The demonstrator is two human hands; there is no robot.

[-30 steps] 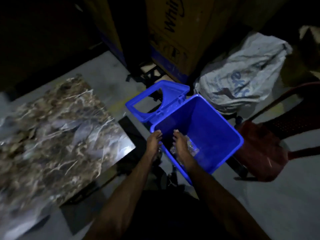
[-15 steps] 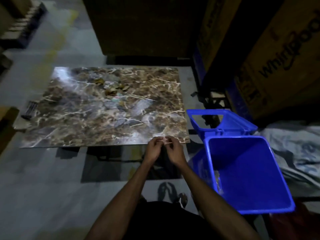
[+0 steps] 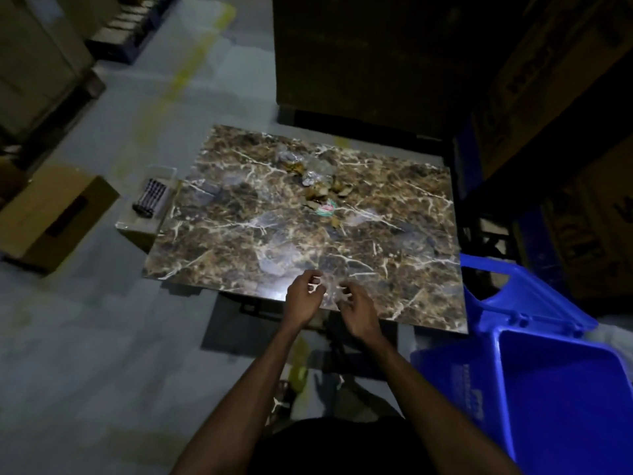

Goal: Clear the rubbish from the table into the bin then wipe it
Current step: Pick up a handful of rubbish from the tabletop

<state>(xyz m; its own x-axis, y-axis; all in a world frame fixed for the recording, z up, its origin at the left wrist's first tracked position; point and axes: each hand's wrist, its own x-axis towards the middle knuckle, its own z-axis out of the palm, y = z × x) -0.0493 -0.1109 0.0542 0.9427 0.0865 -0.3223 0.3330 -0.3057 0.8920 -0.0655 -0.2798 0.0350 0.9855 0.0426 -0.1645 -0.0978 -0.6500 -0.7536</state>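
- Our left hand (image 3: 303,299) and right hand (image 3: 358,308) hover over the near edge of the marbled tabletop (image 3: 239,241), fingers loosely curled and released, holding nothing, likely poised to reach.
- 1 cluster of rubbish (image 3: 320,186) (dry leaves, clear wrappers, too jumbled to count) sits toward the far side.
- 1 blue bin (image 3: 548,399) stands at our right, lid (image 3: 520,296) flipped back for easy dropping.

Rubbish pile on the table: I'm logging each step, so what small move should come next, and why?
Probably reach both hands forward to the rubbish pile. The left hand and right hand look empty at the table's near edge, and the bin stands open.
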